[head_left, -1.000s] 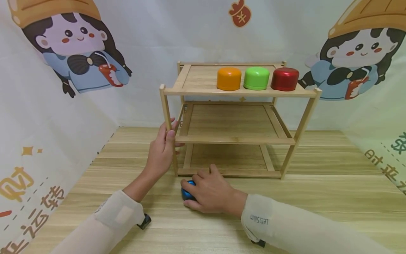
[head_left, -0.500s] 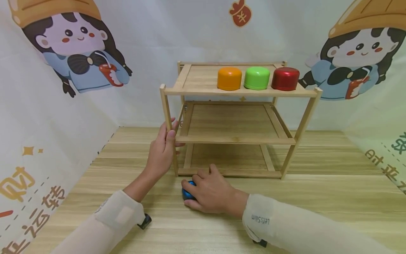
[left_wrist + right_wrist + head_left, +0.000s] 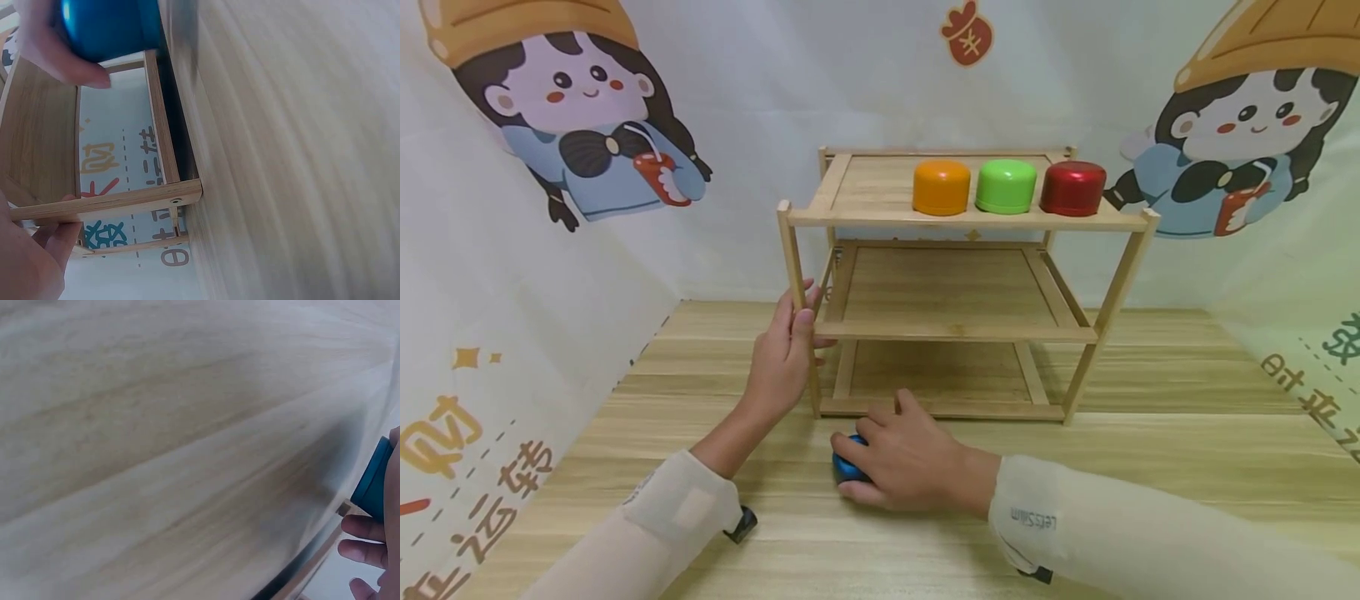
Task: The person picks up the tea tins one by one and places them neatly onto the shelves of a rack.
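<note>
A shiny blue, round-topped canister [image 3: 852,460] is in my right hand [image 3: 910,462], in front of the rack's lower left corner. My thumb and fingers hold it from the right side, hiding part of it. It shows large at the top of the left wrist view, as a blue canister [image 3: 112,25] close over the tabletop. In the right wrist view only a slice of the canister [image 3: 374,481] is visible, at the right edge. My left hand [image 3: 781,358] grips the left front post of the wooden three-tier rack [image 3: 955,333], thumb in front and fingers behind.
On the rack's top tier, towards the right, stand an orange canister [image 3: 942,188], a green canister [image 3: 1006,187] and a red canister [image 3: 1072,189] in a row. The rack stands on a wood-grain table [image 3: 1187,475], with a printed cloth [image 3: 760,100] behind and at the sides.
My right hand and the blue canister have shifted slightly to the right and nearer to me, the forearm with them. The left hand stays on the post.
</note>
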The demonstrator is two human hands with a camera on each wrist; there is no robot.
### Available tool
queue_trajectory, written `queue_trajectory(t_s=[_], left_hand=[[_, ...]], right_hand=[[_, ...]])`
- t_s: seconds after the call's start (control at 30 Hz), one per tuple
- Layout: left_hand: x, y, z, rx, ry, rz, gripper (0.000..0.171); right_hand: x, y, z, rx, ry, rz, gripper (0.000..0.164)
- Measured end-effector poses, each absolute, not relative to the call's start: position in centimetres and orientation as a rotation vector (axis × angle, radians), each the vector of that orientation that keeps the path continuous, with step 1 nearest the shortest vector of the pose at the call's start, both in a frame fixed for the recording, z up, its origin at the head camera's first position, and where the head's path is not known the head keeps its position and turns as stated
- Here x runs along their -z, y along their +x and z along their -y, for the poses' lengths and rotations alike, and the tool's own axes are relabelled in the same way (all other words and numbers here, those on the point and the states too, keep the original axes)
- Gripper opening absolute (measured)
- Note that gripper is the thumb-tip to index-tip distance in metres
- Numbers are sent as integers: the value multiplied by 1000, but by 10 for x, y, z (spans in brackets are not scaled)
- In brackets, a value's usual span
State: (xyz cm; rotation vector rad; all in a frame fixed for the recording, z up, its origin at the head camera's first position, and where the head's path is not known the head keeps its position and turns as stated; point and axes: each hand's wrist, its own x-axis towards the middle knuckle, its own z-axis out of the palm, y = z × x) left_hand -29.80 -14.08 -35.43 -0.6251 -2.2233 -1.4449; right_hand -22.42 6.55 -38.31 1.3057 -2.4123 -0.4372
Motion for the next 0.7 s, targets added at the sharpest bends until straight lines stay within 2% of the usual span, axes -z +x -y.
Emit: queue_trajectory(t_s=[0.6,0.7], left_hand=[[354,-297,141,1465,-626,2232,48],[354,-298,141,1456,-619,2237,48]], right_hand=[[319,-217,-78,346,1333,2383,62],[309,-215,-79,326,1344,2332,58]])
